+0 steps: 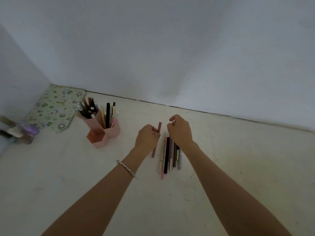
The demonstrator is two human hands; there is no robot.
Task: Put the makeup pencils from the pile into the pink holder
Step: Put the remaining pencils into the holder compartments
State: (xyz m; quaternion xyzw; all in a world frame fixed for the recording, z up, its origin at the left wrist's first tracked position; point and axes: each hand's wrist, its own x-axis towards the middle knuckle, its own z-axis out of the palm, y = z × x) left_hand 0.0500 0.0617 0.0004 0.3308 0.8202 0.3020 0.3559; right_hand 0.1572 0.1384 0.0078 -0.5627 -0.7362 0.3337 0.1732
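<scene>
A dusty-pink makeup pencil is held nearly upright in my left hand, its lower end showing below the palm. To its right lies the pile of makeup pencils, side by side on the pale surface: pink, black, brown, cream and grey ones. My right hand hovers over the far end of the pile with loosely curled fingers and nothing in them. The pink holder, made of hexagonal tubes, stands to the left. Its two rear tubes hold several pencils; the front tube looks empty.
A green patterned mat lies in the back left corner. Purple and pale objects sit blurred at the left edge. White walls close the surface at the back and left. A bracelet circles my left wrist.
</scene>
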